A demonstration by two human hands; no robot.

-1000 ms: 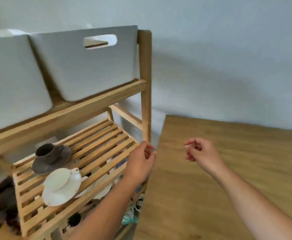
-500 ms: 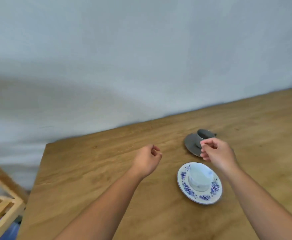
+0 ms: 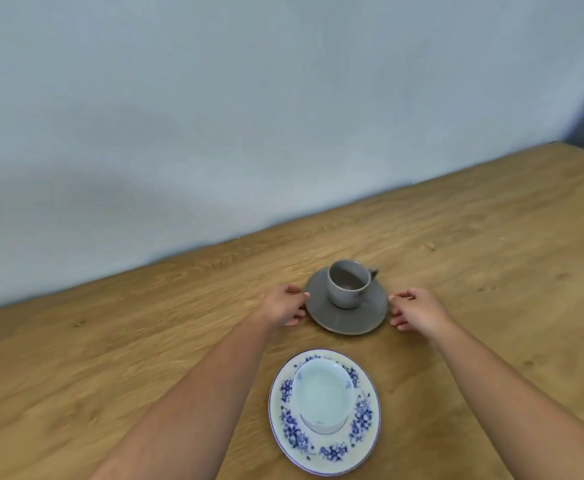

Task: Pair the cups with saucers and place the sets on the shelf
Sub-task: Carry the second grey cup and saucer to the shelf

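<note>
A grey cup (image 3: 348, 284) stands upright on a grey saucer (image 3: 347, 318) in the middle of the wooden table (image 3: 110, 341). My left hand (image 3: 283, 306) pinches the saucer's left rim, thumb on top. My right hand (image 3: 416, 308) holds the right rim with curled fingers. The saucer rests on the table. Nearer to me, a white cup (image 3: 323, 393) sits on a white saucer with blue flowers (image 3: 363, 431), between my forearms. The shelf is out of view.
A pale wall (image 3: 249, 116) runs along the table's far edge. The table's far right corner (image 3: 560, 143) shows at the right, with a dark area beyond it.
The view swung right from the shelf to the table. Both hands moved forward past the floral set and closed on the grey saucer's two sides.
</note>
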